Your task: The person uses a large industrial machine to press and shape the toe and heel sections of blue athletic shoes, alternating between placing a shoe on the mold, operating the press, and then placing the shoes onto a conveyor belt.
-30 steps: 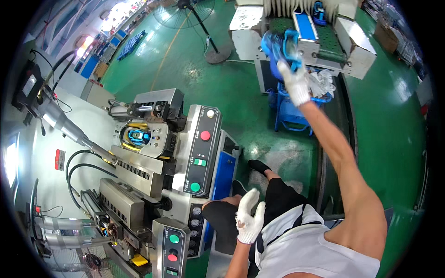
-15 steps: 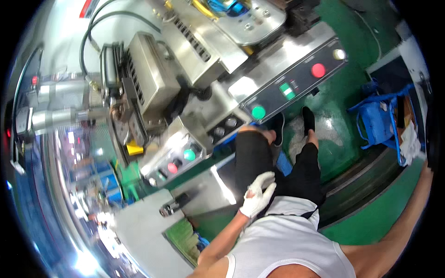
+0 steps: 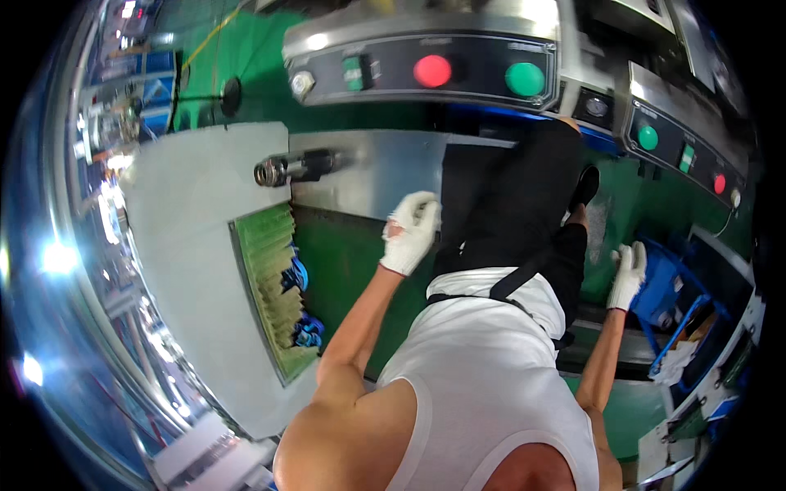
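Note:
My left hand [image 3: 412,233], in a white knit glove, hangs in front of a metal surface [image 3: 368,168], left of my black shorts [image 3: 508,196]. Its fingers are loosely bent, and nothing shows in them. On the right, my right hand [image 3: 628,277] wears a similar glove. Its fingers are apart and hold nothing visible; it appears nearest to a blue chair-like frame [image 3: 659,286]. Beyond my left hand, a dark cylindrical metal part [image 3: 296,167] lies at the edge of a pale tabletop [image 3: 188,204].
Ahead stands a machine control panel [image 3: 397,72] with red and green buttons; a second panel [image 3: 684,147] sits to its right. A green ridged mat or tray [image 3: 270,286] is set by the tabletop, with blue items [image 3: 307,329] beside it. White cloth [image 3: 675,362] hangs at right.
My view has turned left, bringing the tabletop and left panel closer. My right hand has come into view. My left hand has left my lap and moved out over the left side.

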Demonstrator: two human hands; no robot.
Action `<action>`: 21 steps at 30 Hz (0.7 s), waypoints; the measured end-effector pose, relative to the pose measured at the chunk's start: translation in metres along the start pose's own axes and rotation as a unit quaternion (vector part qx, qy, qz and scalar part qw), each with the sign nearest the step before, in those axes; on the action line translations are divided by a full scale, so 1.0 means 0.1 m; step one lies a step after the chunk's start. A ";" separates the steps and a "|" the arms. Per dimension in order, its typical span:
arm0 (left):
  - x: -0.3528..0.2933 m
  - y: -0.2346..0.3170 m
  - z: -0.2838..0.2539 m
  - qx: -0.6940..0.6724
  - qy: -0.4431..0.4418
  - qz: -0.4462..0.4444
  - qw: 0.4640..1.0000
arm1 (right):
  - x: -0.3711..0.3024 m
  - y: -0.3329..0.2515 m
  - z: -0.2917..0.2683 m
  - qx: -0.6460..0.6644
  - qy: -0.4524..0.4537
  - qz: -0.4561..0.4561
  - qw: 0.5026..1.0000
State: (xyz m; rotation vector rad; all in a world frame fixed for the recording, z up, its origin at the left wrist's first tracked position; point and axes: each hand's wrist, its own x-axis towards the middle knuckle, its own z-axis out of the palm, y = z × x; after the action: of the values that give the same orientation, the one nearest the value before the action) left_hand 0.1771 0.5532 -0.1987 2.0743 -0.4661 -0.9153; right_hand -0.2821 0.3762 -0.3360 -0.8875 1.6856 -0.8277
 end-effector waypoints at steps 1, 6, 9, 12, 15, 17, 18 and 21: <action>0.02 -0.33 -0.24 -0.013 0.042 -0.030 0.999 | -0.04 -0.12 0.21 -0.049 -0.044 -0.018 0.998; -0.31 -2.02 -1.28 -0.048 0.271 -0.149 0.950 | 0.06 -0.53 0.70 -0.142 -0.175 -0.068 0.972; -1.00 -3.18 -1.80 0.102 0.399 -0.190 0.891 | 0.24 -0.70 0.77 -0.234 -0.216 -0.037 0.947; -1.60 -3.55 -2.05 0.272 0.473 -0.263 0.796 | 0.56 -0.65 0.53 -0.326 -0.213 -0.029 0.921; -2.28 -3.99 -2.41 0.319 0.521 -0.415 0.674 | 0.58 -0.71 0.59 -0.416 -0.219 -0.036 0.882; -2.31 -3.96 -2.69 0.251 0.516 -0.491 0.655 | 0.76 -0.68 0.41 -0.487 -0.210 -0.061 0.846; -2.52 -4.18 -2.88 0.259 0.523 -0.513 0.629 | 0.77 -0.71 0.47 -0.515 -0.217 -0.059 0.827; -2.85 -4.77 -3.40 0.224 0.525 -0.533 0.625 | 1.14 -0.86 0.23 -0.704 -0.189 -0.277 0.627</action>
State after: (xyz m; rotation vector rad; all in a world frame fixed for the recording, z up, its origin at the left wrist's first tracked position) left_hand 0.2444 1.1916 -0.3091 2.8522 1.4464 0.1034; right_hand -0.2694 0.2332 -0.3202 -2.5077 1.4283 0.6098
